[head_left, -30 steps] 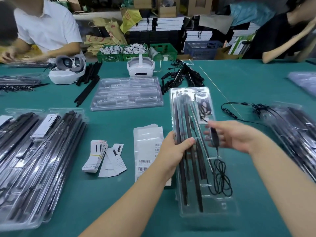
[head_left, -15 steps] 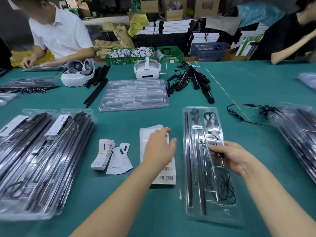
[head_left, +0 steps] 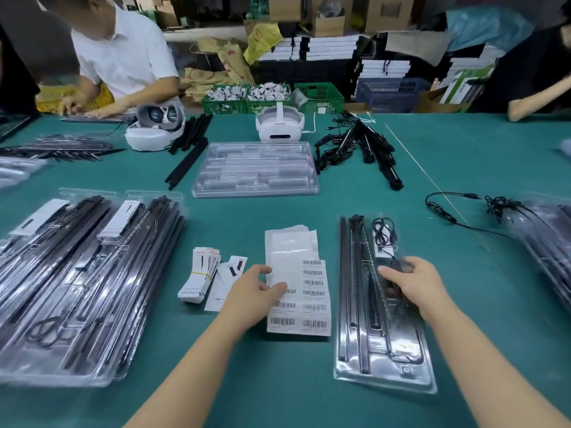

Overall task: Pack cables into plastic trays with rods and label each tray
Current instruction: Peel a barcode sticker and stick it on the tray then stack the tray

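Right hand [head_left: 412, 285] on the tray [head_left: 383, 366], long axis away from the person.

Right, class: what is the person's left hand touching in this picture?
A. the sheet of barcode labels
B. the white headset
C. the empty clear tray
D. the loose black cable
A: the left hand has its fingertips on the sheet of barcode labels beside the packed tray.
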`<control>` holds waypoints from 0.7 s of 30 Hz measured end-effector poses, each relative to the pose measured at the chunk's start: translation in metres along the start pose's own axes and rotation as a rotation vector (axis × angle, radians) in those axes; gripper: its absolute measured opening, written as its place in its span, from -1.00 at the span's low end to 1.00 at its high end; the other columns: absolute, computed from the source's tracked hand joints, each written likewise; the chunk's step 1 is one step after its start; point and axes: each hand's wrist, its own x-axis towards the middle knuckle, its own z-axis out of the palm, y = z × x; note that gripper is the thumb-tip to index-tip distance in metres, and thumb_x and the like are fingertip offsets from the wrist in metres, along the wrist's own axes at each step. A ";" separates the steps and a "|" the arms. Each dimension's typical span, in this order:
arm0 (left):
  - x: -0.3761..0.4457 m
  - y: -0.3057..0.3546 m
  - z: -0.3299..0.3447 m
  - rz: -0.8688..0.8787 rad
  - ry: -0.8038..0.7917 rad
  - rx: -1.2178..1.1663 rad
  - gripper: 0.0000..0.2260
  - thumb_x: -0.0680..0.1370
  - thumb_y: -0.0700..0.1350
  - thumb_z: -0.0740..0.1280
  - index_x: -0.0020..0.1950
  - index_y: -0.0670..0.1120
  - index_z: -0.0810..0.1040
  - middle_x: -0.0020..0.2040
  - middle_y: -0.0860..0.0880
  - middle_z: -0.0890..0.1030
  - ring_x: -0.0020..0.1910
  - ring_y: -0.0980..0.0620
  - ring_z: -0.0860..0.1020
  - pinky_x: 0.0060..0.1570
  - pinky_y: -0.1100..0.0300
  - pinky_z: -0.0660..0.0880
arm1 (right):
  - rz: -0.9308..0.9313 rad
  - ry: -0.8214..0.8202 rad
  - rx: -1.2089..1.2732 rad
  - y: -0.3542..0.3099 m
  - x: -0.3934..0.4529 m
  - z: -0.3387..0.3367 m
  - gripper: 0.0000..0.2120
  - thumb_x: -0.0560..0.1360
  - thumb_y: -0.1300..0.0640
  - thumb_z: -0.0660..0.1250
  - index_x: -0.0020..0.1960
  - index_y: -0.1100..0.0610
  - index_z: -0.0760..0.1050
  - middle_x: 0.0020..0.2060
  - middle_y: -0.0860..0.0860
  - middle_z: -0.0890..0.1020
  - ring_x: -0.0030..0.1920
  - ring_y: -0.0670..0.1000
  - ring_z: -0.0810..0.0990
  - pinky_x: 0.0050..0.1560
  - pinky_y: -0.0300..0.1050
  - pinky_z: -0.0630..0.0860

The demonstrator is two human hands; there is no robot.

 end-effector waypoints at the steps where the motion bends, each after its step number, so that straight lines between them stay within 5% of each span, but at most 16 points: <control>1: 0.000 -0.002 0.000 -0.012 -0.032 -0.100 -0.64 0.53 0.04 0.43 0.28 0.10 0.43 -0.18 0.00 0.67 -0.23 0.13 0.61 -0.27 0.22 0.41 | -0.050 0.051 -0.150 0.000 0.000 0.001 -0.34 0.45 0.01 0.52 0.44 0.19 0.37 0.23 0.13 0.58 0.13 0.16 0.62 0.13 0.03 0.52; 5: 0.000 -0.008 0.001 0.098 -0.055 -0.334 -0.61 0.52 -0.13 0.46 0.28 0.15 0.47 -0.30 0.07 0.57 -0.25 0.09 0.55 -0.17 0.16 0.44 | -0.286 0.229 -0.619 0.001 -0.007 0.003 -0.46 0.44 -0.14 0.48 0.32 0.09 0.51 0.21 0.13 0.53 0.27 0.16 0.41 0.23 0.05 0.39; 8: 0.001 -0.010 0.005 0.190 -0.046 -0.477 -0.62 0.54 -0.18 0.44 0.26 0.19 0.53 -0.24 0.05 0.60 -0.16 0.05 0.58 -0.04 0.08 0.51 | -0.453 0.292 -0.701 -0.008 -0.023 0.009 -0.67 0.50 -0.09 0.42 0.21 0.00 0.58 0.14 0.01 0.56 0.21 0.10 0.41 0.19 0.05 0.40; 11: -0.001 -0.016 0.010 0.232 -0.097 -0.594 -0.69 0.53 -0.16 0.43 0.18 0.19 0.62 -0.14 -0.03 0.62 -0.22 0.04 0.57 -0.23 0.18 0.49 | -0.681 0.085 -0.562 -0.027 -0.051 0.029 -0.80 0.54 -0.06 0.35 0.14 -0.08 0.60 0.03 -0.20 0.57 0.08 -0.12 0.49 0.15 -0.06 0.49; 14: 0.000 -0.019 0.011 0.258 -0.106 -0.556 -0.75 0.47 -0.10 0.43 0.11 0.16 0.67 -0.14 0.03 0.65 -0.32 0.15 0.54 -0.32 0.37 0.43 | -0.794 -0.150 -0.551 -0.036 -0.077 0.060 -0.61 0.53 -0.17 0.30 0.32 -0.13 0.49 0.18 -0.30 0.42 0.23 -0.26 0.34 0.33 -0.20 0.28; 18: 0.002 -0.020 0.008 0.310 -0.072 -0.520 -0.74 0.52 -0.16 0.43 0.11 0.17 0.67 -0.11 0.07 0.70 -0.22 0.19 0.60 -0.24 0.41 0.48 | -0.682 -0.038 -0.458 -0.038 -0.088 0.085 -0.33 0.46 -0.14 0.44 0.48 -0.05 0.27 0.31 -0.14 0.34 0.30 -0.16 0.28 0.33 -0.26 0.21; 21: 0.002 -0.021 0.006 0.314 -0.050 -0.589 -0.76 0.52 -0.14 0.43 0.12 0.13 0.67 -0.10 0.05 0.70 -0.24 0.20 0.59 -0.26 0.42 0.47 | -0.328 -0.117 -0.127 -0.046 -0.089 0.087 -0.25 0.40 -0.09 0.53 0.47 -0.06 0.24 0.20 -0.10 0.55 0.14 -0.10 0.56 0.17 -0.04 0.55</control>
